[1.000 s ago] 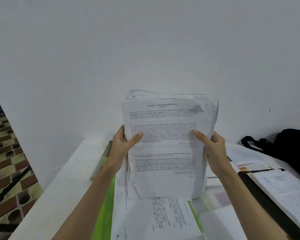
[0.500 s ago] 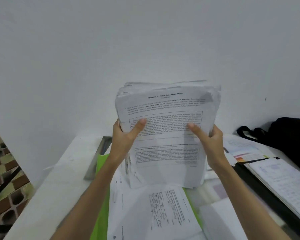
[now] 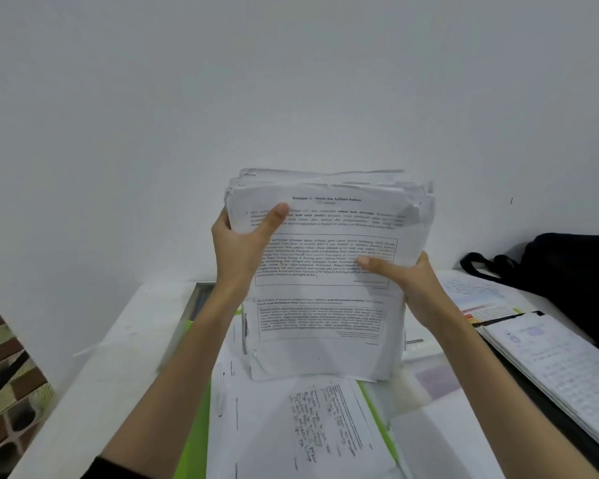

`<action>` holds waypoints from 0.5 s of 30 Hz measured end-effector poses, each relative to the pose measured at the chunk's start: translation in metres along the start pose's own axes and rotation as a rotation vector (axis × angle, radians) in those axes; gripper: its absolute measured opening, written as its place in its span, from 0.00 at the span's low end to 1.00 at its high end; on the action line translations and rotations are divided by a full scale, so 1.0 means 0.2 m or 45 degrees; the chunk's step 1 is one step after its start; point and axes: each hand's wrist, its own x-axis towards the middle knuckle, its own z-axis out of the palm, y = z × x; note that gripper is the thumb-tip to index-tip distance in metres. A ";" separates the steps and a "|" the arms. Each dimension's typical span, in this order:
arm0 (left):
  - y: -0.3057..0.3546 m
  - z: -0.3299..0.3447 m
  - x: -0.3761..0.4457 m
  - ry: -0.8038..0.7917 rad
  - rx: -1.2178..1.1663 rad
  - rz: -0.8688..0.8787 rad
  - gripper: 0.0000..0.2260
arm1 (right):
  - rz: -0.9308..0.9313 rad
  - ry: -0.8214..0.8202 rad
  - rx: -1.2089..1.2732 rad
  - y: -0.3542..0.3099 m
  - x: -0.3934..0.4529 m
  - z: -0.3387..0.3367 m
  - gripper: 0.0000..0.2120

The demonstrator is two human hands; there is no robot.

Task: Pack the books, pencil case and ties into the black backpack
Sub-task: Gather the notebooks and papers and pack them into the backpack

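1. Both my hands hold a thick stack of printed papers (image 3: 329, 271) upright, approx. centre of view, w/ the bottom edge down on the loose sheets (image 3: 291, 426) lying on the white tabletop (image 3: 118, 375).

2. Left hand (image 3: 237, 252): grips the stack's left edge near the top. Thumb lies across the front page; the other fingers wrap behind, out of sight.

3. Right hand (image 3: 412, 285): grips the right edge, lower than the left. Thumb presses flat on the front page; remaining fingers are hidden behind the stack.

4. Stack condition: top edges ragged, sheets not aligned. Front page carries printed text in boxed paragraphs.

5. Black backpack (image 3: 567, 271): at the far right of the tabletop against the wall, strap loop toward the stack, well apart from it. Cannot tell if open.

6. Open book (image 3: 564, 371): right side, between me and the backpack, pages up, on a black cover.

7. Green folder (image 3: 194, 426): under the loose sheets, edges showing.

8. Pencil case, ties: can't pick them out.
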 end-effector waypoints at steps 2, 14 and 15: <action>-0.04 -0.08 0.01 -0.140 -0.046 -0.121 0.42 | 0.016 -0.056 -0.015 0.00 0.01 0.00 0.21; -0.16 0.06 -0.21 0.200 -0.105 -0.273 0.12 | -0.232 0.359 -0.018 0.02 -0.02 0.17 0.04; -0.17 0.07 -0.22 0.208 -0.082 -0.256 0.12 | -0.232 0.384 -0.016 0.04 -0.02 0.17 0.03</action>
